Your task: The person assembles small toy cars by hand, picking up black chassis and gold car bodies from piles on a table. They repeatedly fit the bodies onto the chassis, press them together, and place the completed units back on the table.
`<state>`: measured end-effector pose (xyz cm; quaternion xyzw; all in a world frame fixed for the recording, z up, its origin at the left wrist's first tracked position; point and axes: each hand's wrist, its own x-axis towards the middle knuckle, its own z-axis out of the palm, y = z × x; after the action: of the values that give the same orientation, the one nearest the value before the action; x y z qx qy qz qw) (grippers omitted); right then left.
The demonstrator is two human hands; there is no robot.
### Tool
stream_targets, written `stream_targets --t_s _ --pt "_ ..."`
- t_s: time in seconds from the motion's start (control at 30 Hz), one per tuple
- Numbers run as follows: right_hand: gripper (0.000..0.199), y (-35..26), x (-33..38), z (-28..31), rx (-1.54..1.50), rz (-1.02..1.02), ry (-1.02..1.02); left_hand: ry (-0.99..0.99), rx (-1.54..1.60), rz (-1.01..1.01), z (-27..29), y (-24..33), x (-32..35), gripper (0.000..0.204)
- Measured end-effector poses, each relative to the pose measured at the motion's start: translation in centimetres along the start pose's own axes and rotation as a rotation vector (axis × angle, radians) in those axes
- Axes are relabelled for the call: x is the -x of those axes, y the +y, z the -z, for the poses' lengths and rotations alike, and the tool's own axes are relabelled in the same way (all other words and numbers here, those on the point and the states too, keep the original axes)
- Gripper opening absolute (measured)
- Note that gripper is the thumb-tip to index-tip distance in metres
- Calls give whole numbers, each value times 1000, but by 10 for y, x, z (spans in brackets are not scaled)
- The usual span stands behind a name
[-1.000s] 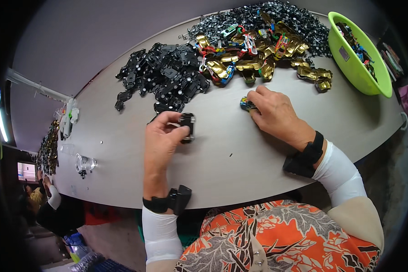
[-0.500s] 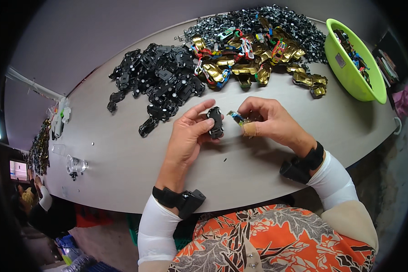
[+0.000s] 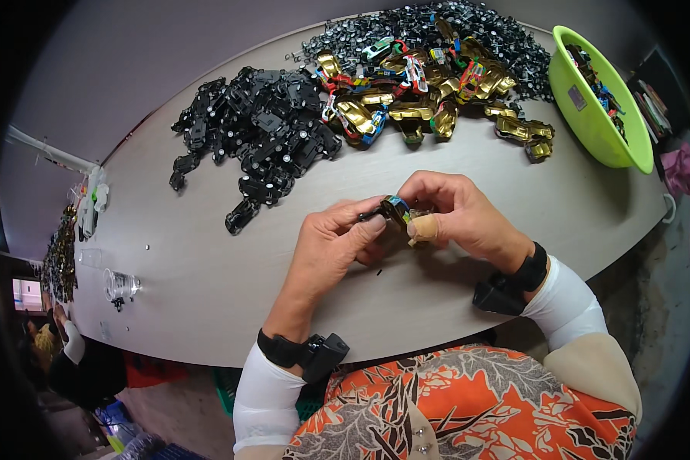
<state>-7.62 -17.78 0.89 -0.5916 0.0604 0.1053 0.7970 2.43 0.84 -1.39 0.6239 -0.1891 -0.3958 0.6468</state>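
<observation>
My left hand (image 3: 337, 244) is closed on a black toy car chassis (image 3: 371, 215), mostly hidden behind the thumb and fingers. In my right hand (image 3: 460, 211), pinched between thumb and fingers, is a toy car body shell (image 3: 395, 208) in blue, green and gold. The two parts meet in front of me, above the tabletop; whether they are joined I cannot tell. A tan bandage (image 3: 428, 227) wraps my right thumb. Beyond the hands lie a heap of black chassis (image 3: 272, 123) and a heap of gold and coloured car shells (image 3: 410, 111).
A pile of small dark and clear parts (image 3: 345, 38) spreads along the far edge. At the right stands a lime-green basin (image 3: 629, 138) holding coloured pieces. A clear plastic cup (image 3: 119, 285) is at the left. Another person's arm (image 3: 73, 343) shows at far left.
My left hand has moved right and turned the chassis, bringing it against the shell. My right hand has stayed nearly in place.
</observation>
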Motion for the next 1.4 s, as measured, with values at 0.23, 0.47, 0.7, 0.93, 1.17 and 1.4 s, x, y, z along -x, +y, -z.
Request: stream_targets --t_s 0.23,0.47,0.7,0.93,1.17,1.4 --pt "25 -4 3 -7 106 119 73 82 66 -59 2 -1 -1 20" --pt "27 12 -4 -7 105 160 52 -65 124 -35 -5 0 3 25" --pt "34 10 -1 -8 77 146 0 -138 263 -16 -1 -3 1 32" --pt "29 3 3 -14 148 283 160 -130 458 -66 -2 1 2 45" --pt "31 7 5 -20 105 456 223 -131 516 -53 -5 4 3 47" --pt "31 10 5 -22 140 475 237 -127 485 -57 -7 6 6 47"
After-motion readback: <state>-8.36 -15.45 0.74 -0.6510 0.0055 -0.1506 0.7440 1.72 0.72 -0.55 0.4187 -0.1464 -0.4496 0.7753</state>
